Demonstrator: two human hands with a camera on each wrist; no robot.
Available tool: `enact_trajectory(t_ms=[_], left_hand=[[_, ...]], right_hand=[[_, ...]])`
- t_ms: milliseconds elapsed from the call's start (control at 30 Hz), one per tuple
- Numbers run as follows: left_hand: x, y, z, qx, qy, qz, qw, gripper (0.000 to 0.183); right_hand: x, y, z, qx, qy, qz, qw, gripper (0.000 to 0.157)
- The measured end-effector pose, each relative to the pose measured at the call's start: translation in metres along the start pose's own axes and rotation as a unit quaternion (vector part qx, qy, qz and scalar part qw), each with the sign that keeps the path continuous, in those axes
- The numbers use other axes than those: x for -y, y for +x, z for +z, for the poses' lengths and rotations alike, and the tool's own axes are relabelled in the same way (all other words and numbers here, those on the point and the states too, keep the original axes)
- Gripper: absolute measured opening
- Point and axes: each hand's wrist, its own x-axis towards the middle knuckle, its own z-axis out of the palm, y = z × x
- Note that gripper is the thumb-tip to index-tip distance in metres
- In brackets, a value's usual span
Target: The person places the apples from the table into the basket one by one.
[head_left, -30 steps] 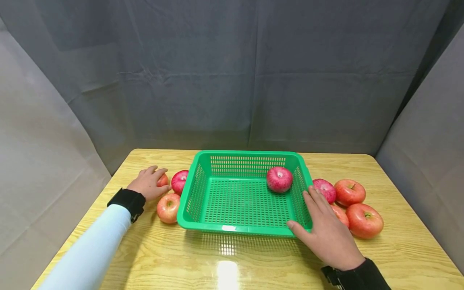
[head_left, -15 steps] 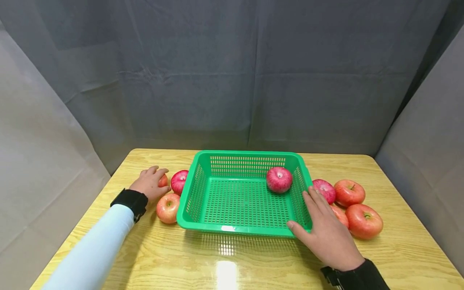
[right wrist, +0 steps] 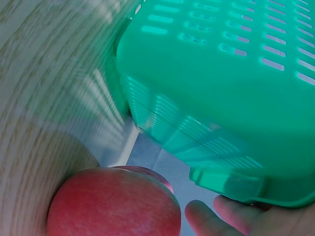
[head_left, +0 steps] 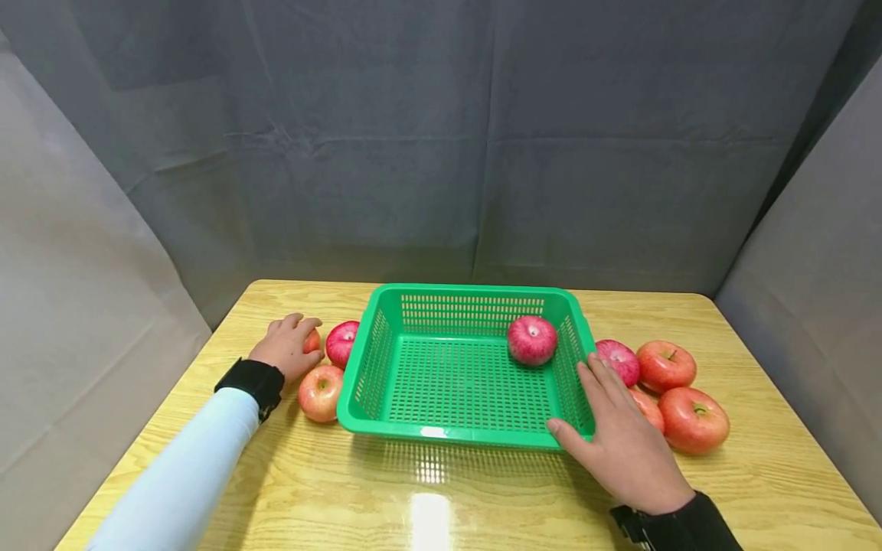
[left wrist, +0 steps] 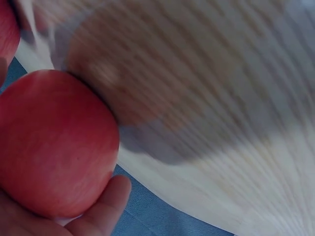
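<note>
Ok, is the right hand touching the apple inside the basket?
Apart. In the head view, the side of the green basket shows in the gap between the right hand and the apple.

Red apple [left wrist: 56,142] left of green basket [head_left: 468,383]

bright glare on the glossy table [head_left: 331,490] in the head view, dimmer, bluish wrist views

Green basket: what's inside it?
One dark red apple sits in the basket, toward the far right corner. The floor beneath it is hidden, and the right hand covers part of the near right corner.
</note>
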Motion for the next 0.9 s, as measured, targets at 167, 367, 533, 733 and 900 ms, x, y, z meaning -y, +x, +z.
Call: enact_trajectory(t_ms=[167,367,533,733,900], left_hand=[[0.001,0.002,0.003,-0.010,0.001,0.005,0.9999,0.056],[0.003,0.000,0.000,0.008,-0.001,0.003,1.0000,0.057],[0.000,-0.001,-0.004,0.015,-0.002,-0.004,0.9999,0.058],[-0.001,-0.001,-0.008,0.026,0.000,-0.003,0.9997,0.061],[-0.001,-0.001,-0.010,0.033,0.007,0.001,0.9994,0.060]], right_hand=[[0.001,-0.001,-0.001,0.009,-0.001,0.007,1.000,0.095],[0.001,0.000,-0.001,0.014,0.003,0.002,1.000,0.095],[0.001,0.001,0.000,0.010,0.002,0.001,1.000,0.094],[0.001,0.001,0.001,0.008,0.003,0.003,1.000,0.092],[0.002,0.000,0.001,0.004,0.007,0.002,1.000,0.092]])
